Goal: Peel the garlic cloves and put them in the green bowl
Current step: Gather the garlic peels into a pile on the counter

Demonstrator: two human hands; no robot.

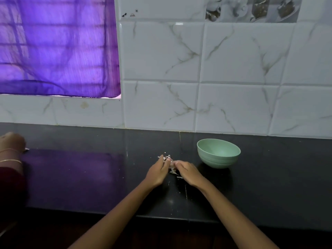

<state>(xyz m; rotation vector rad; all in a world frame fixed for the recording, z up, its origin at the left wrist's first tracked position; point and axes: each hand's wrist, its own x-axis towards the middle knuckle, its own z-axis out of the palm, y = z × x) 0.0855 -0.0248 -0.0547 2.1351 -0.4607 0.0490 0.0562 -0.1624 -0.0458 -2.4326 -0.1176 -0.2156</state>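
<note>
Papery garlic clove between curled fingertips

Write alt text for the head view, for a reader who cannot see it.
Two hands, left hand and right hand, meet over a garlic clove and scattered peel on a black counter, beside a green bowl. Behind stand a white marbled tile wall and a purple curtain.

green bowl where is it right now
In the head view the green bowl stands upright on the black counter, right of centre near the tiled wall, just right of and beyond the right hand.
</note>
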